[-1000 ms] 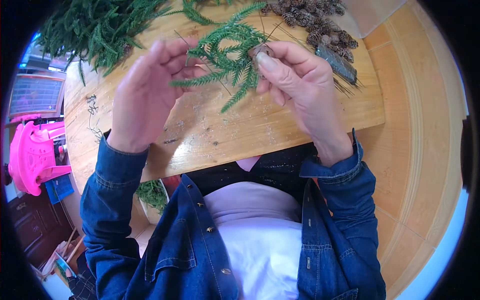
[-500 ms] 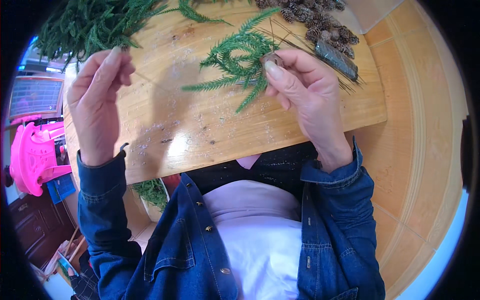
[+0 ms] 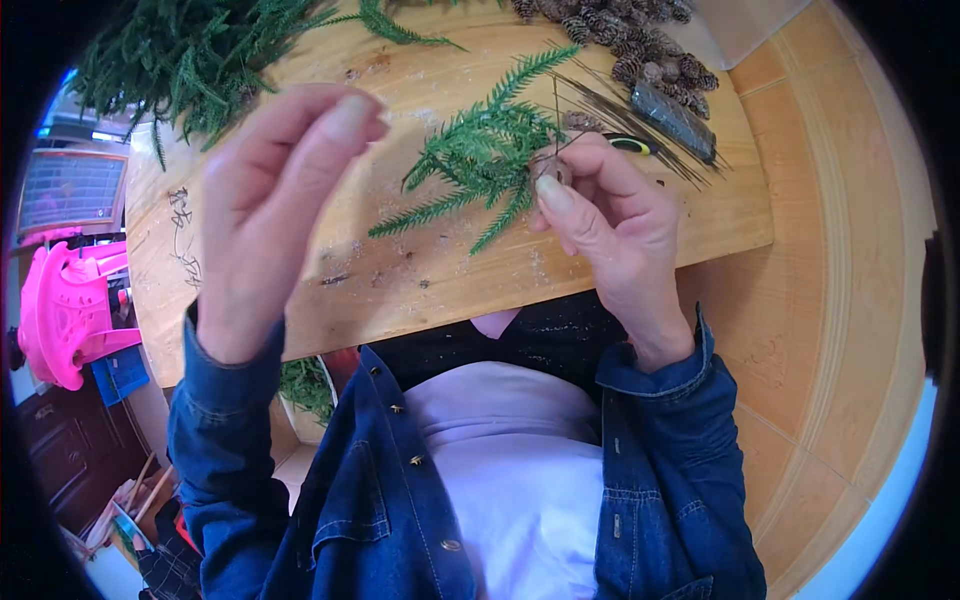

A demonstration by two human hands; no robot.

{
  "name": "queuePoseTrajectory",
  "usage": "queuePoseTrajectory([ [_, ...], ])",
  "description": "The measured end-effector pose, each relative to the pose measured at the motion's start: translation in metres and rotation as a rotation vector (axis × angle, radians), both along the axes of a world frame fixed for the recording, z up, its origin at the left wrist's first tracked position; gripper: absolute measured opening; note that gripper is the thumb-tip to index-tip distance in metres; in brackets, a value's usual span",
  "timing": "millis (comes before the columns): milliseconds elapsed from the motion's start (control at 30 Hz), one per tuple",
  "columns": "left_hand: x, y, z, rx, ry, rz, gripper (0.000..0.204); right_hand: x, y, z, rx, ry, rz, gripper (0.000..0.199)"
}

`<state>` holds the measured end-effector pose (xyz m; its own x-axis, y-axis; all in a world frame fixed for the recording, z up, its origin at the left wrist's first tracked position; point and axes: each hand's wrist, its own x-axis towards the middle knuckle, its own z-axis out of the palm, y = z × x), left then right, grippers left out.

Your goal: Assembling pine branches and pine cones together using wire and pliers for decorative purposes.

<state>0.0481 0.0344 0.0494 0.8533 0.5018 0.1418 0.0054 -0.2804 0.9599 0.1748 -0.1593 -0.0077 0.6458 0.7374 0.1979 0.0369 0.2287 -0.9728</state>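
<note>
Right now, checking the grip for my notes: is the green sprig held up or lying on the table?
Held up: the right hand pinches the green sprig at its stem.

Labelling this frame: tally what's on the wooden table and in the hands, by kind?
Green fern sprig held in right hand: 1
Pile of green sprigs: 1
Pile of pine cones: 1
Bundle of thin dark wires: 1
Dark tool: 1
Total: 5
</note>
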Motion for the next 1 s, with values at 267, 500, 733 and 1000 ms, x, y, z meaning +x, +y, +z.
queuePoseTrajectory([
  [267, 0.012, -0.035, -0.011, -0.251, 0.178, -0.153, 0.020, -0.010, -0.007, -0.004, 0.042, -0.010, -0.052, 0.020],
  [500, 0.007, -0.047, -0.016, -0.457, 0.114, -0.083, 0.017, -0.013, -0.014, 0.002, 0.065, 0.105, -0.059, 0.022],
  [733, 0.000, -0.053, -0.022, -0.462, -0.045, 0.049, 0.017, -0.014, -0.014, -0.006, 0.073, 0.051, 0.007, 0.021],
  [1000, -0.005, -0.028, -0.026, 0.070, -0.133, 0.077, 0.016, -0.008, -0.025, 0.007, 0.032, -0.018, 0.055, 0.023],
])
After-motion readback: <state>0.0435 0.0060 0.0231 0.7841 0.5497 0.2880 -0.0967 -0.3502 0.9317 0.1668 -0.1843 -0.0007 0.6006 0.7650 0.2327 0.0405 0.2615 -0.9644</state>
